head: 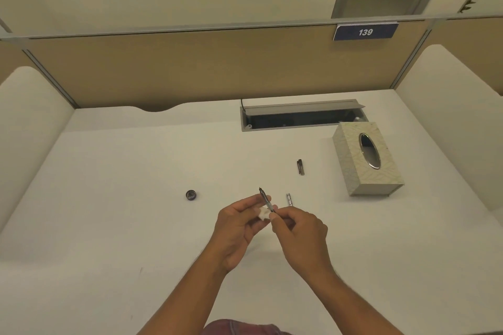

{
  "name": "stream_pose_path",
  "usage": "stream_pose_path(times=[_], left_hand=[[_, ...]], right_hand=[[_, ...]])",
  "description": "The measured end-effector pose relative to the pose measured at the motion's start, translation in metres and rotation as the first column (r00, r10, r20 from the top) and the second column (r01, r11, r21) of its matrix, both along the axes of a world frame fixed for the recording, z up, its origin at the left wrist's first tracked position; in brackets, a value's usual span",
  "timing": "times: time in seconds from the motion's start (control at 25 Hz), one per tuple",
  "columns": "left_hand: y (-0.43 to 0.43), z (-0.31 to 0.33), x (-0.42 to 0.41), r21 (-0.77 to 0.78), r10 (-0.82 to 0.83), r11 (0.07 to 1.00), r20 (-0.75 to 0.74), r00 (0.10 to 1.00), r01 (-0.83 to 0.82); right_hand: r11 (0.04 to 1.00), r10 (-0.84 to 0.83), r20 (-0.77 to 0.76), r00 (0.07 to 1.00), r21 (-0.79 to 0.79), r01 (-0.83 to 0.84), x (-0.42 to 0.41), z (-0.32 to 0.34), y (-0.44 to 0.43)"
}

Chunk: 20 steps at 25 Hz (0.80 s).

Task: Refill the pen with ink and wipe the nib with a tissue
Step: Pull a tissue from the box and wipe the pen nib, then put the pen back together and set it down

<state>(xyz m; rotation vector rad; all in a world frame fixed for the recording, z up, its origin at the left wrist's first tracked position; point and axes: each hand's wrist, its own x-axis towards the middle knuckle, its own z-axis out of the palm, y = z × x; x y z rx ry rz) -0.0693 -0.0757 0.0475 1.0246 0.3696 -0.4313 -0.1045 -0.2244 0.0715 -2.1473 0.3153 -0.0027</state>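
Observation:
My right hand [299, 228] pinches the thin dark pen [265, 198] near its lower end, nib pointing up and away from me. My left hand [236, 228] holds a small crumpled white tissue [263, 212] against the pen's lower part. The small dark ink bottle [191, 195] stands open on the white desk [122, 212] to the left of my hands. A silver pen part [289, 199] lies just right of the pen. The dark pen cap [300, 167] with a clip lies farther back.
A patterned tissue box [367, 158] with an oval slot stands at the right. Behind it is an open cable tray [302, 117] set into the desk. Beige partition walls close in the back and both sides.

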Motion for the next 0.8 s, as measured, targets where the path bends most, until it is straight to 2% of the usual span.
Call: stream_pose_path(times=[0.28, 0.4, 0.48, 0.6, 0.68, 0.8], left_hand=[[-0.014, -0.018, 0.001, 0.053, -0.045, 0.998, -0.016, 0.999, 0.046], [-0.019, -0.022, 0.002, 0.080, -0.048, 0.996, -0.019, 0.999, 0.049], [-0.022, -0.027, 0.005, 0.071, -0.023, 0.997, -0.037, 0.999, 0.026], [-0.028, -0.032, 0.008, 0.069, 0.011, 0.998, -0.070, 0.997, -0.006], [-0.029, -0.035, 0.010, 0.088, 0.024, 0.996, -0.084, 0.996, -0.016], [-0.030, -0.037, 0.014, 0.112, 0.036, 0.993, -0.090, 0.995, -0.026]], right_hand=[[0.990, 0.079, -0.080, 0.994, -0.108, -0.087, 0.003, -0.016, -0.010], [0.990, 0.117, -0.098, 0.988, -0.066, -0.124, 0.007, -0.019, -0.017], [0.997, 0.064, -0.061, 0.996, -0.043, -0.067, 0.009, -0.026, -0.028], [0.988, -0.067, -0.048, 0.997, -0.143, 0.060, 0.023, -0.045, -0.050], [0.978, -0.125, -0.141, 0.982, -0.184, 0.098, 0.036, -0.058, -0.061], [0.970, -0.122, -0.257, 0.959, -0.236, 0.061, 0.049, -0.076, -0.063]])
